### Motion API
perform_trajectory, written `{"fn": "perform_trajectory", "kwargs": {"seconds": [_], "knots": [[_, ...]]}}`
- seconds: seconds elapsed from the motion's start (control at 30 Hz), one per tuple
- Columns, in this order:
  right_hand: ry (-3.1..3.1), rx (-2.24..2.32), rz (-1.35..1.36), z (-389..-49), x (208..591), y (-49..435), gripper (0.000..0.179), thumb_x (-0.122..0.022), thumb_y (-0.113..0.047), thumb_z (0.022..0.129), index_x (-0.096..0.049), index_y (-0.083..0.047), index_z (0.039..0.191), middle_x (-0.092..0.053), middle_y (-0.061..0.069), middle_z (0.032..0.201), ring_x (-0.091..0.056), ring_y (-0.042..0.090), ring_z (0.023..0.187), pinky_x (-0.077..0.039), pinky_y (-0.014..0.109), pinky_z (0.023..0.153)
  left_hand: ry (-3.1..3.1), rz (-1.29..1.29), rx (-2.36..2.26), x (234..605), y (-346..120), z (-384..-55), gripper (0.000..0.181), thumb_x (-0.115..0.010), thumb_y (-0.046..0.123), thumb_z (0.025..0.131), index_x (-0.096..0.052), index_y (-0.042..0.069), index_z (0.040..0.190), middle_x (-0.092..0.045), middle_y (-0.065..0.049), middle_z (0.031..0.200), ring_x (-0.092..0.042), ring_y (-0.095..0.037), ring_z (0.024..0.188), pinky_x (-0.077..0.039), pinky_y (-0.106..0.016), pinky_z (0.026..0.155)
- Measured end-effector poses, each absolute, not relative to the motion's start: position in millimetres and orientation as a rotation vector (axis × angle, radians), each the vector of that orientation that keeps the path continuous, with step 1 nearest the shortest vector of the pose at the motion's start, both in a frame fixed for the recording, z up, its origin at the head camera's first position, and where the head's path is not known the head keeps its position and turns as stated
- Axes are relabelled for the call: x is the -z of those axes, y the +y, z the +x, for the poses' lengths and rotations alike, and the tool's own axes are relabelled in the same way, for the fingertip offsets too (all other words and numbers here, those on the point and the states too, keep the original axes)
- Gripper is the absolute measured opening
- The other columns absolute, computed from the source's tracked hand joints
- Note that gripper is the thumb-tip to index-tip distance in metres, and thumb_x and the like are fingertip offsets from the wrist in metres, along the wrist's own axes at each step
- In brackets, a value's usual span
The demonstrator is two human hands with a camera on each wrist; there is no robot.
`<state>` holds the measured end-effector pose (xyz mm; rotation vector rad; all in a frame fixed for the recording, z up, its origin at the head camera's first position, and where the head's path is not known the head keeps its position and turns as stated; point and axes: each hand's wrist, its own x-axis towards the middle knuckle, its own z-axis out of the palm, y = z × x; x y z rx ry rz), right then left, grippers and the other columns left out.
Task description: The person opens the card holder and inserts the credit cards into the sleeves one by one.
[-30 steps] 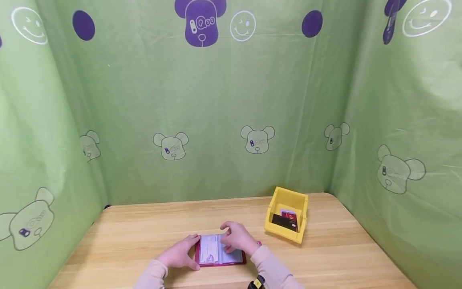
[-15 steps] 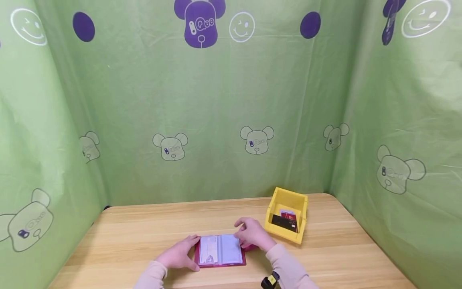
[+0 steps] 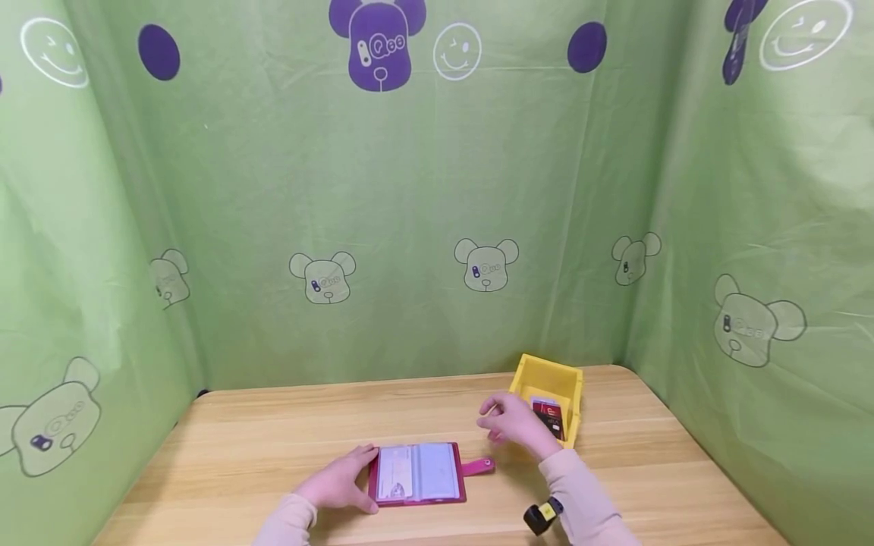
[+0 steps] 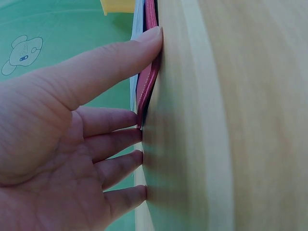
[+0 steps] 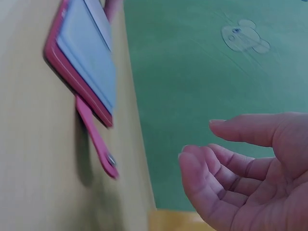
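Could skew red card holder (image 3: 418,474) by shifting spread left hand (image 3: 340,479), or jolt yellow bin (image 3: 550,372) by brushing with empty, loosely curled right hand (image 3: 517,422).

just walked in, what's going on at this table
A person has a small red wallet lying open on the table, its strap unfastened and pointing right. Their left hand rests against the wallet's left edge. A card shows in the left side. The right hand, holding nothing, is by the yellow bin, which has cards in it.
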<state>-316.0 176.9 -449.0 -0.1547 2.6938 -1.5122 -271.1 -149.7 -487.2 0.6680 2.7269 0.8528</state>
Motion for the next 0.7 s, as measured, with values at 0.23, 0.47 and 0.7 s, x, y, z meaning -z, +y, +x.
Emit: {"fn": "perform_trajectory", "kwargs": {"seconds": [0.23, 0.47, 0.7], "knots": [[2.712, 1.526, -0.105, -324, 439, 202, 0.019, -0.069, -0.007, 0.086, -0.06, 0.003, 0.099, -0.062, 0.015, 0.078, -0.061, 0.019, 0.063, -0.06, 0.032, 0.058, 2.728, 0.661, -0.853, 486, -149, -270, 0.097, -0.085, 0.022, 0.065, -0.037, -0.009, 0.144, -0.033, -0.03, 0.152, -0.032, -0.051, 0.14, -0.025, -0.065, 0.116], [2.77, 1.486, -0.079, -337, 432, 228, 0.023, -0.068, -0.011, 0.087, -0.06, 0.005, 0.103, -0.065, 0.013, 0.087, -0.063, 0.021, 0.073, -0.06, 0.032, 0.063, 2.732, 0.662, -0.855, 488, -148, -271, 0.096, -0.085, 0.022, 0.065, -0.037, -0.009, 0.143, -0.034, -0.031, 0.151, -0.033, -0.051, 0.139, -0.026, -0.065, 0.115], [2.83, 1.373, -0.071, -353, 427, 251, 0.021, -0.067, -0.01, 0.088, -0.06, 0.006, 0.101, -0.064, 0.016, 0.089, -0.063, 0.024, 0.074, -0.06, 0.035, 0.064, 2.736, 0.668, -0.857, 489, -150, -271, 0.097, -0.085, 0.023, 0.065, -0.037, -0.009, 0.144, -0.034, -0.031, 0.152, -0.033, -0.051, 0.139, -0.026, -0.065, 0.115]]}}
